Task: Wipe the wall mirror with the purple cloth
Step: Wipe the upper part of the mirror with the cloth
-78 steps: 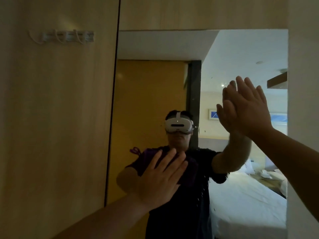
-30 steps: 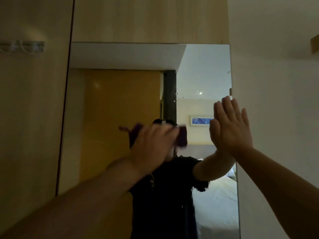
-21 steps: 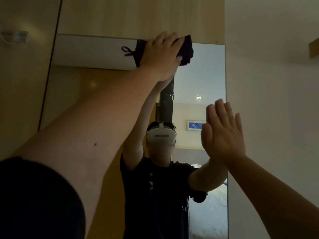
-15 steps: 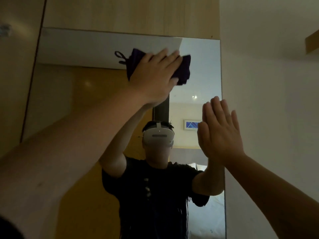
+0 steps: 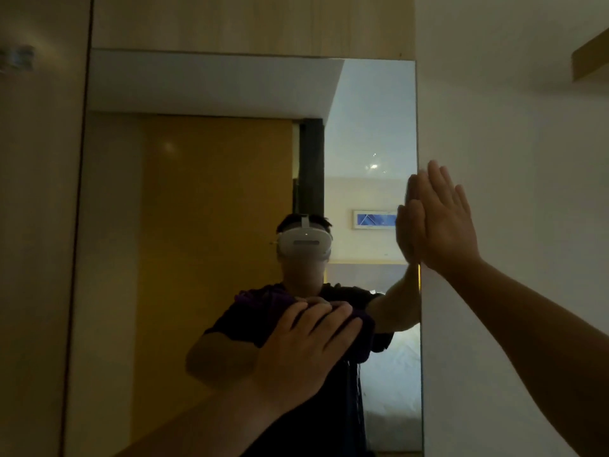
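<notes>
Down near the mirror's [image 5: 211, 199] lower middle, my left hand [image 5: 306, 351] presses the purple cloth [image 5: 364, 338] flat to the glass, fingers only loosely bent, right hand [image 5: 445, 225] spread on the right edge, so I'd guess mid-wipe with plenty left.

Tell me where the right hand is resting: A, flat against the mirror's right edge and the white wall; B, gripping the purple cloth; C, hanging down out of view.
A: the right hand lies flat with straight fingers at the mirror's right edge, overlapping the white wall.
</notes>
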A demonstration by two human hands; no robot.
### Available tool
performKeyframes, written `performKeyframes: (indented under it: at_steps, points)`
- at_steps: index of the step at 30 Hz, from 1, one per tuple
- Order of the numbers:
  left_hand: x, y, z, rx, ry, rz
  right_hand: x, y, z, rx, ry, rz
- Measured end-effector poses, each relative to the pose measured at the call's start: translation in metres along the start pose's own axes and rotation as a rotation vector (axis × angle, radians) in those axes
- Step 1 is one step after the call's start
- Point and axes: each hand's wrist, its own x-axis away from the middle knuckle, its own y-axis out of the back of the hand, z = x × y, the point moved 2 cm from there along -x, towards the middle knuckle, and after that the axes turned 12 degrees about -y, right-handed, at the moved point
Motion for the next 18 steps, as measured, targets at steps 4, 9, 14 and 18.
performKeyframes:
  at_steps: [4, 9, 14, 18]
  points:
    - [-0.043, 0.016, 0.037, 0.016, 0.064, -0.161, -0.023, -0.004, -0.034, 0.144, -0.111, 0.060]
    - [-0.162, 0.056, 0.144, -0.039, 0.281, -0.360, -0.021, -0.020, -0.046, 0.249, -0.081, 0.053]
    - [-0.269, 0.083, 0.222, -0.083, 0.425, -0.215, -0.021, -0.023, -0.051, 0.258, -0.059, 0.023]
    - [-0.293, 0.063, 0.235, -0.163, 0.387, -0.072, -0.022, -0.026, -0.053, 0.254, -0.032, 0.004]
